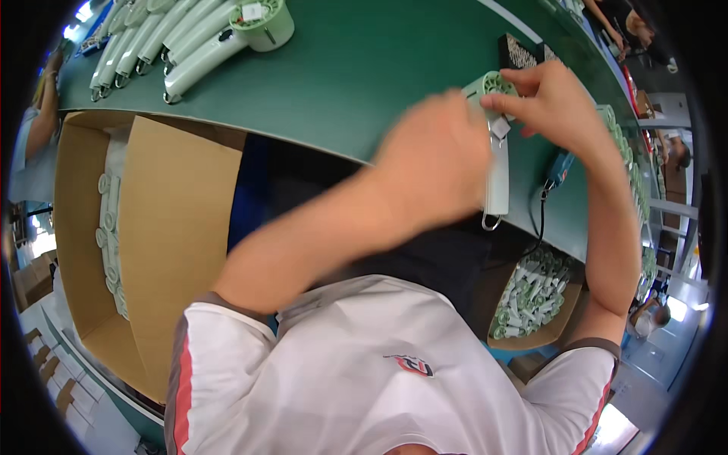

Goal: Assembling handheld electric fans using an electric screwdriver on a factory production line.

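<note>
A pale green housing that looks like a hair dryer [497, 178] lies on the green table, its handle and metal hanging loop pointing toward me. My right hand [560, 102] is at its round, open end, with thumb and forefinger closing on the rim. A small white piece [500, 128] sits just below that end. My left hand [440, 155] is beside the housing's left side. It is smeared by motion, its back faces up and its fingers are mostly hidden, so I cannot see what it holds.
Several similar pale green dryers [201, 67] lie at the far left. An open cardboard box [178, 250] holds pale green parts. A smaller box [557, 334] holds small pieces. A blue tool [560, 168] with a black cord lies right; dark blocks [519, 54] stand behind.
</note>
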### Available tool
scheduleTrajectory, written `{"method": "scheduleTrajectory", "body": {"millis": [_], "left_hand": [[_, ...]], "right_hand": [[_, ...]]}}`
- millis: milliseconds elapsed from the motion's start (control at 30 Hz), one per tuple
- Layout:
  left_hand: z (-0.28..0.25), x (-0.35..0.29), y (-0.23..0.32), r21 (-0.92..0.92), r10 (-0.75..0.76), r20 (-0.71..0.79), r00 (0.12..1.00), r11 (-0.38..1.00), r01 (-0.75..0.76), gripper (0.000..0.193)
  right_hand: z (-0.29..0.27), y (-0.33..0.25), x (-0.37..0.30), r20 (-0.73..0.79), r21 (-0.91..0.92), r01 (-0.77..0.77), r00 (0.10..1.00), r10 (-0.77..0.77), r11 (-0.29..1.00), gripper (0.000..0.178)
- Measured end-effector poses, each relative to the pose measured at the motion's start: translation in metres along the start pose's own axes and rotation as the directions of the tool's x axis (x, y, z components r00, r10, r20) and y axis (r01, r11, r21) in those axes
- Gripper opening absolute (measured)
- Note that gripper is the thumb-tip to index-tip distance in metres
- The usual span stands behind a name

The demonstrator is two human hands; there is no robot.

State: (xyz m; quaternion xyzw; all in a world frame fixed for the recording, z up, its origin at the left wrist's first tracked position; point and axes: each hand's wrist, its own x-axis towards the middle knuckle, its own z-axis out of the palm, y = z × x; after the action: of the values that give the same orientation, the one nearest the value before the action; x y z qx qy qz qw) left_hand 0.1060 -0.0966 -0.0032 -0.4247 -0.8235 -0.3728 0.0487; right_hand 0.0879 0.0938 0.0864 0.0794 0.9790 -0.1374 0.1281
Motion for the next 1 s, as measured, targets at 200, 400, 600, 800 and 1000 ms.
{"method": "scheduleTrajectory", "body": {"millis": [200,400,600,800,1000], "left_hand": [[-0.033,0.09,-0.096,-0.236,0.125,0.348,0.929,0.971,-0.043,0.063],[-0.014,0.116,-0.081,-0.413,0.255,0.456,0.853,0.909,-0.051,0.044],[-0.013,0.112,-0.097,-0.592,0.188,0.451,0.872,0.795,0.135,0.056],[-0.015,0.117,-0.106,-0.733,0.088,0.568,0.818,0.506,0.455,0.036],[0.028,0.126,-0.141,-0.755,0.597,0.442,0.67,-0.155,0.637,0.034]], "right_hand": [[-0.008,-0.009,0.014,0.104,-0.073,0.008,0.995,-0.001,0.997,0.049],[-0.024,-0.042,-0.003,0.053,-0.262,-0.242,0.963,0.265,0.934,0.032],[-0.014,-0.041,-0.012,0.001,-0.067,-0.244,0.97,0.245,0.967,0.035],[-0.011,-0.043,-0.024,-0.07,0.0,-0.143,0.987,0.143,0.99,0.051],[-0.015,-0.016,-0.038,0.037,0.071,-0.083,0.996,0.081,0.994,0.047]]}}
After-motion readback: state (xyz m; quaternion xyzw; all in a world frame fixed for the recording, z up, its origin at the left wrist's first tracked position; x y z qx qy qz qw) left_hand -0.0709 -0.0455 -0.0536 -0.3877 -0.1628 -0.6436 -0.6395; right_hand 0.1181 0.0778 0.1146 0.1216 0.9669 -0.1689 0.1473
